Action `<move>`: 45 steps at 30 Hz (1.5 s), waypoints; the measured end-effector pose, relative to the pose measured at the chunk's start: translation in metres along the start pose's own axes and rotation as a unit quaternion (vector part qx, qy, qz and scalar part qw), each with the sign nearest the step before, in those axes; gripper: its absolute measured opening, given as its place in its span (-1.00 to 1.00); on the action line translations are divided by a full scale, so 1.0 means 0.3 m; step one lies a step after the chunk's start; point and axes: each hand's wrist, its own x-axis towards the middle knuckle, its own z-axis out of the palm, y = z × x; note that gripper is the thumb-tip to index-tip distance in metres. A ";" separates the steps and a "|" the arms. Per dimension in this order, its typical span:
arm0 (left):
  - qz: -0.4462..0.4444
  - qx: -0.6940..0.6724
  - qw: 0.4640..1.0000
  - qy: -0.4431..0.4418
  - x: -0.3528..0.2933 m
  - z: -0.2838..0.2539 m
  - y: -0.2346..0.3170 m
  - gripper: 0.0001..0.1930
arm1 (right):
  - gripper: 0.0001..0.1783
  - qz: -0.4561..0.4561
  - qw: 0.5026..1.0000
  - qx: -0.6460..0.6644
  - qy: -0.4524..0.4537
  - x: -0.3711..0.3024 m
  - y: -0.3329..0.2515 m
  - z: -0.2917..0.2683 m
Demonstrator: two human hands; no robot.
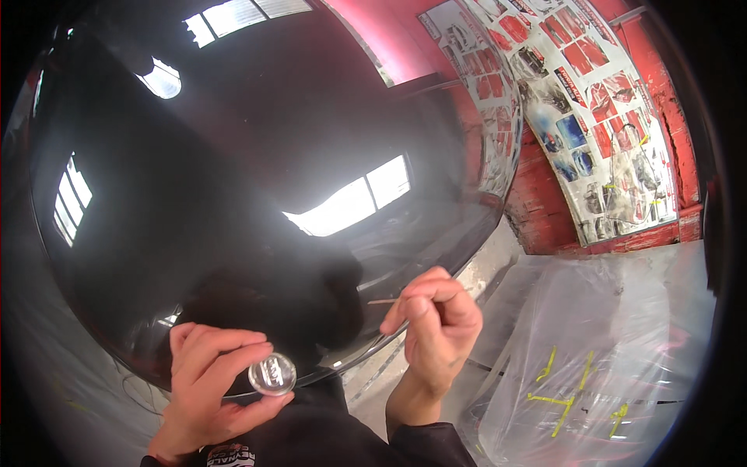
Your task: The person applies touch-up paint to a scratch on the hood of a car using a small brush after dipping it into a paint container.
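Observation:
My left hand (210, 377) is closed around a small round container (272, 374), its shiny, clear-looking top facing me. The fingers curl over its far side and the thumb presses from below. With my right hand (440, 327) I pinch a thin light stick (381, 301), like a toothpick. Its tip points left, close over a glossy black car panel (194, 210); whether it touches the paint I cannot tell. The panel curves across most of the view and reflects bright windows.
A red wall (537, 194) at the right carries a large poster (580, 86) of car photos. Below it, clear plastic sheeting (576, 327) with yellow tape marks covers something I cannot make out. The panel's rounded near edge runs just beyond my hands.

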 end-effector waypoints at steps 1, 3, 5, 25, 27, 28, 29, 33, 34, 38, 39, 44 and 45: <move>0.009 -0.001 1.000 -0.004 0.011 0.013 0.005 -0.47 | -0.93 -0.003 1.000 -0.008 -0.009 -0.028 -0.010 0.007; 0.021 0.004 1.000 -0.009 0.040 0.044 0.024 -0.48 | -0.93 -0.028 0.999 -0.022 -0.033 -0.063 -0.027 0.002; 0.029 -0.003 1.000 0.000 0.033 0.026 0.024 -0.48 | -0.93 -0.080 0.992 -0.072 -0.061 -0.090 -0.037 0.029; 0.084 0.011 0.994 0.070 0.009 0.025 0.017 -0.48 | -0.72 -0.194 0.942 -0.240 -0.128 -0.186 -0.082 0.109; 0.087 0.012 0.993 0.074 -0.001 0.014 0.022 -0.48 | -0.73 -0.202 0.940 -0.244 -0.128 -0.196 -0.094 0.113; 0.087 0.013 0.993 0.077 -0.007 0.013 0.022 -0.48 | -0.73 -0.208 0.938 -0.247 -0.128 -0.201 -0.098 0.114; 0.087 0.014 0.993 0.079 -0.012 0.012 0.023 -0.48 | -0.73 -0.211 0.937 -0.247 -0.125 -0.206 -0.102 0.116; 0.089 0.022 0.993 0.079 -0.036 -0.004 0.027 -0.48 | -0.74 -0.213 0.939 -0.238 -0.124 -0.230 -0.115 0.124; 0.087 0.022 0.992 0.084 -0.047 -0.008 0.027 -0.50 | -0.74 -0.216 0.941 -0.230 -0.119 -0.241 -0.116 0.126; 0.073 0.025 0.992 0.098 -0.077 -0.022 0.024 -0.50 | -0.75 -0.216 0.945 -0.209 -0.125 -0.260 -0.119 0.150; 0.079 0.027 0.992 0.095 -0.080 -0.025 0.022 -0.50 | -0.75 -0.208 0.946 -0.209 -0.133 -0.270 -0.110 0.155; 0.066 0.026 0.992 0.101 -0.107 -0.053 0.020 -0.50 | -0.77 -0.210 0.945 -0.214 -0.130 -0.306 -0.086 0.169; 0.067 0.028 0.992 0.102 -0.110 -0.060 0.019 -0.50 | -0.77 -0.211 0.945 -0.212 -0.130 -0.310 -0.091 0.173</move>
